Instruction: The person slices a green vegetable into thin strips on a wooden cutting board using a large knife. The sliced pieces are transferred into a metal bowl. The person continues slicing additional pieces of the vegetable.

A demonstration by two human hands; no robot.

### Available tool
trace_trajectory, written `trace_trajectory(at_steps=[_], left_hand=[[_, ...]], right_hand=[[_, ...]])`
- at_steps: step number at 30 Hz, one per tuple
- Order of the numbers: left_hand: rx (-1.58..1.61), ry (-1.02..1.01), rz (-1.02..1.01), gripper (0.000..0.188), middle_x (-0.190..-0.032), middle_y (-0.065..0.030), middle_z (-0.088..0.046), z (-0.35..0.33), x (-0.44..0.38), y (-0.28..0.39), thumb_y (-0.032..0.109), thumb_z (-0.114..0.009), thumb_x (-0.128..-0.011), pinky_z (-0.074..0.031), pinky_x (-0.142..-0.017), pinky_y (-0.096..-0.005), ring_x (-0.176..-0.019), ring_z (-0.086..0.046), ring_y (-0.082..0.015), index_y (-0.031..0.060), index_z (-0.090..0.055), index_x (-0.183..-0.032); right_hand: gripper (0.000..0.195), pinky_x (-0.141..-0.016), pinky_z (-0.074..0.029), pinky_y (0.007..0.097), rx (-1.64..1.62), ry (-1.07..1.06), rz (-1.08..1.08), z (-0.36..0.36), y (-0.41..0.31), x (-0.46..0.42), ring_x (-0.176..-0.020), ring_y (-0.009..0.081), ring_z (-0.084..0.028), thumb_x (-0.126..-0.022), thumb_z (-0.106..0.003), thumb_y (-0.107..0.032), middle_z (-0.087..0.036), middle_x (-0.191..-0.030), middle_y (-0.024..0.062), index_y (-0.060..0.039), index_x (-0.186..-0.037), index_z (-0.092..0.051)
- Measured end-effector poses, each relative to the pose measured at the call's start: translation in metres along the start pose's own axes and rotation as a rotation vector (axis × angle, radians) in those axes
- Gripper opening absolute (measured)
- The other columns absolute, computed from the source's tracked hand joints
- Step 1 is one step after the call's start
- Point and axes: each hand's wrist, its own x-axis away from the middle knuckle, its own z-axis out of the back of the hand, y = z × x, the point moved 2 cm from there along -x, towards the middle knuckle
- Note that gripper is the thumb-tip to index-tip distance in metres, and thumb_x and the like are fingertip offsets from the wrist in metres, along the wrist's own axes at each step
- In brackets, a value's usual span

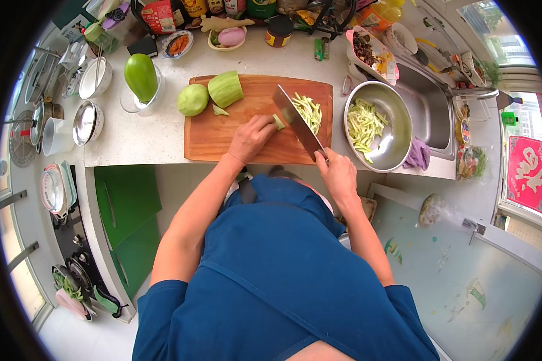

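My right hand (338,173) grips the handle of a Chinese cleaver (298,121), its broad blade slanting over the wooden cutting board (226,144). Just left of the blade, my left hand (254,136) presses a small pale green piece of gourd (278,122) against the board. Cut green strips (308,113) lie heaped to the blade's right. At the board's upper left are a peeled gourd chunk (226,89), a rounded end piece (193,99) and a small wedge (220,110). More strips (365,122) fill part of a stainless steel bowl (395,144) beside the board.
A whole green gourd (141,77) stands in a clear bowl (156,101) to the left. A purple cloth (417,153) lies by the sink (429,108). Above the steel bowl sits a pink-rimmed basket (375,54) of scraps. Jars and a dark-lidded jar (279,31) line the back.
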Motion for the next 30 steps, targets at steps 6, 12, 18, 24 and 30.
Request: trace_trajectory(at_steps=[6, 12, 18, 24, 30], left_hand=[[0.004, -0.002, 0.020, 0.014, -0.099, -0.0036, -0.065, 0.000, 0.001, -0.003, 0.005, -0.070, -0.081, -0.054, -0.073, -0.0324, -0.088, -0.064, -0.0217, 0.0061, -0.068, -0.094], [0.032, 0.008, 0.028, 0.013, -0.099, -0.0033, -0.066, 0.001, 0.000, -0.003, 0.005, -0.070, -0.081, -0.054, -0.073, -0.0322, -0.088, -0.065, -0.0214, 0.0065, -0.068, -0.094], [0.046, -0.002, 0.033, 0.016, -0.100, -0.0034, -0.066, 0.003, 0.002, -0.003, 0.005, -0.069, -0.080, -0.054, -0.073, -0.0325, -0.088, -0.065, -0.0212, 0.0063, -0.069, -0.095], [0.061, -0.029, 0.044, 0.021, -0.104, -0.0055, -0.066, 0.001, 0.003, -0.003, 0.003, -0.066, -0.080, -0.055, -0.076, -0.0338, -0.092, -0.065, -0.0238, 0.0054, -0.069, -0.100], [0.036, -0.116, 0.033, 0.041, -0.123, -0.0101, -0.059, 0.005, 0.017, 0.002, 0.000, -0.057, -0.080, -0.051, -0.095, -0.0357, -0.112, -0.060, -0.0283, 0.0021, -0.061, -0.121]], right_hand=[[0.028, -0.066, -0.051, 0.0510, 0.052, -0.036, 0.003, 0.003, -0.008, 0.007, -0.068, 0.0415, -0.064, -0.096, -0.057, -0.029, -0.064, -0.066, 0.0214, -0.0046, -0.085, -0.066], [0.029, -0.067, -0.051, 0.0509, 0.067, -0.075, -0.012, 0.006, -0.007, 0.011, -0.069, 0.0420, -0.065, -0.096, -0.056, -0.028, -0.065, -0.068, 0.0217, -0.0034, -0.084, -0.065], [0.024, -0.068, -0.052, 0.0507, 0.175, -0.163, -0.011, 0.009, -0.024, 0.012, -0.073, 0.0410, -0.067, -0.097, -0.056, -0.026, -0.067, -0.073, 0.0213, -0.0032, -0.096, -0.064], [0.029, -0.073, -0.051, 0.0519, 0.073, -0.099, -0.059, -0.020, -0.022, -0.004, -0.077, 0.0426, -0.066, -0.097, -0.056, -0.028, -0.067, -0.078, 0.0248, -0.0023, -0.104, -0.068], [0.030, -0.076, -0.050, 0.0504, -0.158, -0.098, -0.137, -0.016, -0.005, -0.007, -0.082, 0.0434, -0.065, -0.096, -0.057, -0.029, -0.068, -0.083, 0.0234, -0.0014, -0.099, -0.069]])
